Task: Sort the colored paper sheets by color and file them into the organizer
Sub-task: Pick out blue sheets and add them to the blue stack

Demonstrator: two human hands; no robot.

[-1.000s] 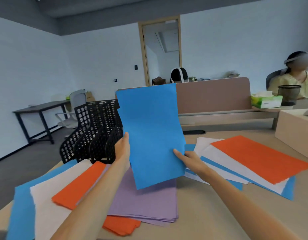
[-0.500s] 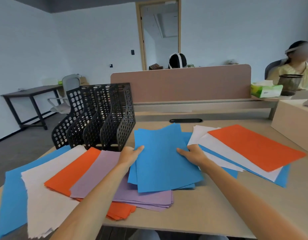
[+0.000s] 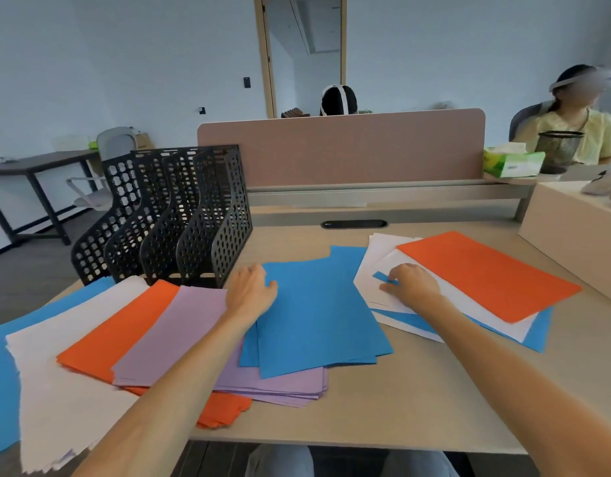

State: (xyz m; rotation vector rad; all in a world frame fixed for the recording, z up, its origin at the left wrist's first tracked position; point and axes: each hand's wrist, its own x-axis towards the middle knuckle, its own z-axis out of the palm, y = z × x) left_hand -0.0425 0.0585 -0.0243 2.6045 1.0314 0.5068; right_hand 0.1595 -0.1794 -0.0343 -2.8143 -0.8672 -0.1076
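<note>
Our left hand [image 3: 250, 290] lies knuckles-up on the upper left corner of the blue stack [image 3: 318, 311]. Its thumb rests flat on the top blue sheet. Its fingers bend down over the stack's left edge and out of sight, so we cannot tell whether they pinch the paper or only rest there.

Our right hand [image 3: 412, 285] sits on the white sheets [image 3: 376, 256] of the right-hand pile. The fingers are bent, their tips press on the paper and they grasp nothing. The fingertips touch a narrow blue strip [image 3: 383, 277] that shows between the white sheets. An orange sheet [image 3: 486, 273] tops this pile, just beside the hand on its right.

The blue stack lies flat on the desk [image 3: 400, 407] between our two hands, and its near end overlaps a purple stack [image 3: 273, 383]. The black organizer [image 3: 180, 215] stands upright beyond our left hand, near it but apart from it. To the left of our left forearm, a purple sheet [image 3: 173, 332], another orange sheet [image 3: 118, 332] and white paper [image 3: 56, 373] lie fanned out.
</note>
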